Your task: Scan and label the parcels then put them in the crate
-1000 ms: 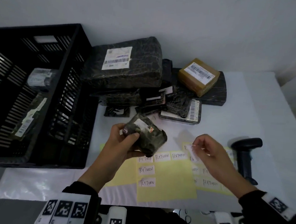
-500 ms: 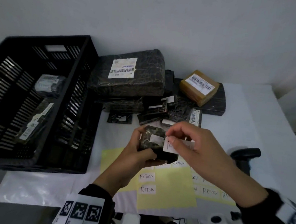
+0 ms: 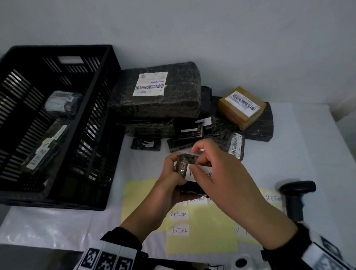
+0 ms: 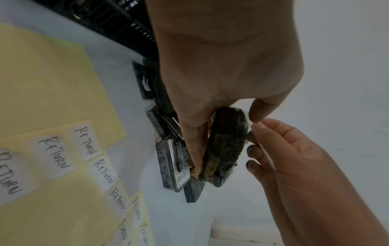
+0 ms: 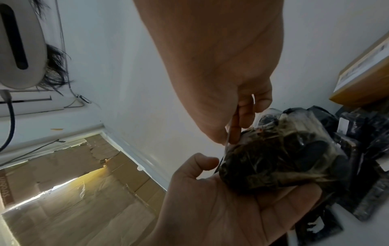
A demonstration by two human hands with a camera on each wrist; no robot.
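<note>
My left hand point(image 3: 171, 176) grips a small dark plastic-wrapped parcel point(image 3: 184, 167) above the table's middle; the same parcel point(image 4: 228, 144) point(image 5: 282, 156) fills both wrist views. My right hand point(image 3: 210, 171) pinches a white "RETURN" label point(image 3: 199, 174) and lays it against the parcel's face. The label's far end is hidden under my fingers. The black slatted crate point(image 3: 103, 100) stands at the left with two labelled parcels point(image 3: 62, 103) inside. The black scanner point(image 3: 295, 198) rests upright at the right.
A heap of dark wrapped parcels point(image 3: 157, 91) and a brown box point(image 3: 241, 106) lies behind my hands. Yellow sheets point(image 3: 202, 231) carrying more "RETURN" labels point(image 3: 179, 215) lie below them on the white table point(image 3: 298, 147).
My right hand lifted a label off the yellow sheet and carried it left onto the parcel. My left hand raised the parcel slightly and turned it towards the label.
</note>
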